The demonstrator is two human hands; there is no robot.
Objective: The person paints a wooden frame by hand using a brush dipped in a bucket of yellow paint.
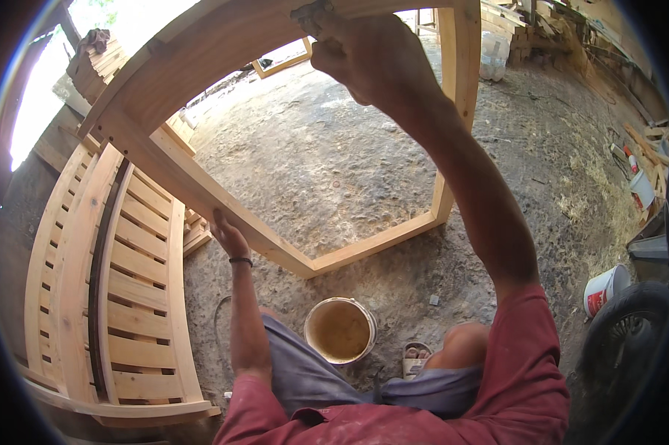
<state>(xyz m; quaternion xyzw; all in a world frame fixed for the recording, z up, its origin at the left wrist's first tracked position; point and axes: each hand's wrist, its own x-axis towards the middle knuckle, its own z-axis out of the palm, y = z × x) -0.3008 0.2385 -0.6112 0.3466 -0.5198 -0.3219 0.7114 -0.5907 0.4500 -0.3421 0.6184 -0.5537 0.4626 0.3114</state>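
A pale wooden frame (379, 239) stands tilted in front of me, its wide board (193, 55) across the top. My left hand (229, 237) grips the frame's left rail from the outer side; some of its fingers are hidden behind the wood. High up, my right hand (371, 63) is closed around a dark, crumpled wad that looks like a rag (312, 16) and presses it to the top board. Between my legs and the frame's lower corner sits a white bucket (340, 331) with yellowish-brown residue inside.
Slatted wooden panels (138, 285) lean at the left. On the right are a black spoked wheel (630, 330), a white tub (606, 288) and a smaller white container (641, 189). Scrap wood (650, 148) lies along the right edge. The ground (305, 148) is rough and dusty.
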